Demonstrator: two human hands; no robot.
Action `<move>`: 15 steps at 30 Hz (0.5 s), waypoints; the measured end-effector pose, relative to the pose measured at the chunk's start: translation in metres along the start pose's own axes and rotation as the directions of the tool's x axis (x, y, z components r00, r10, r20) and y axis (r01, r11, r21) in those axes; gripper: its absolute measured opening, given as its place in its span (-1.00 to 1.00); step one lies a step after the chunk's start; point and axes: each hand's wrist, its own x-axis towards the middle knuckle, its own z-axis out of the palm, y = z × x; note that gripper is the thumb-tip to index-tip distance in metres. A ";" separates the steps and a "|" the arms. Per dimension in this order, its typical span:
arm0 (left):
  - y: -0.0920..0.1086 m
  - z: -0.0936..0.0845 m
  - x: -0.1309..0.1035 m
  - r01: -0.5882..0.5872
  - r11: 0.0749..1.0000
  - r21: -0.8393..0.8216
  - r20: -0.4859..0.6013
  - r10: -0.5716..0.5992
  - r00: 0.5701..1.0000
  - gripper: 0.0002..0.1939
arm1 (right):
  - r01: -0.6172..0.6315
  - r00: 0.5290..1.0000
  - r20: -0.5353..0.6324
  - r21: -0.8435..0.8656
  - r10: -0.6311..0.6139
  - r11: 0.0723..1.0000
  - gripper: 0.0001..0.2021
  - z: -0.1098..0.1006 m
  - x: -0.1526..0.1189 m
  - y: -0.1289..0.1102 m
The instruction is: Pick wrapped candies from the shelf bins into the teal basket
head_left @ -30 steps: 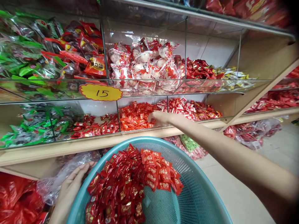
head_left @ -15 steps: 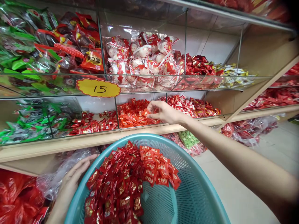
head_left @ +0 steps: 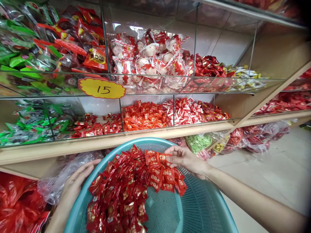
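A teal plastic basket [head_left: 206, 194] with mesh walls sits in front of me, tilted toward the shelves. My left hand [head_left: 77, 178] holds its left rim from outside, fingers lying along the edge and thumb hidden. Over the basket's far right side, my right hand [head_left: 186, 160] pinches a small red wrapped candy [head_left: 164, 157] between thumb and fingers, right at a cluster of matching bright red candies [head_left: 167, 176]. Dark red candies with gold print [head_left: 121, 191] fill the basket's left side. More bright orange-red candies [head_left: 145, 115] lie in a lower shelf bin.
Glass-divided shelves hold bagged sweets, including white-and-red ones [head_left: 149, 61] and green packs [head_left: 31, 123]. A yellow price tag [head_left: 102, 88] reads 15. The wooden shelf edge [head_left: 60, 147] runs behind the basket. Plastic bags [head_left: 199, 142] lie below, and a red bag [head_left: 19, 204] at left.
My right hand has come from the bin of orange-red candies down and right to the basket, with a candy pinched in it. My left hand stays at the rim.
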 end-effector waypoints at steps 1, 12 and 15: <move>0.000 0.000 0.000 0.026 0.999 -0.028 0.017 -0.025 1.000 -0.54 | -0.008 1.000 -0.011 -0.050 0.007 0.999 -0.61 -0.002 0.000 0.001; 0.002 -0.003 0.001 0.055 0.995 -0.082 0.064 -0.050 0.997 -0.53 | -0.018 0.994 -0.101 -0.542 -0.044 0.840 -0.74 -0.007 0.000 0.019; 0.003 -0.003 0.000 0.038 0.997 -0.062 0.053 -0.035 0.998 -0.55 | -0.048 0.994 -0.108 -0.560 -0.015 0.827 -0.73 -0.005 0.003 0.020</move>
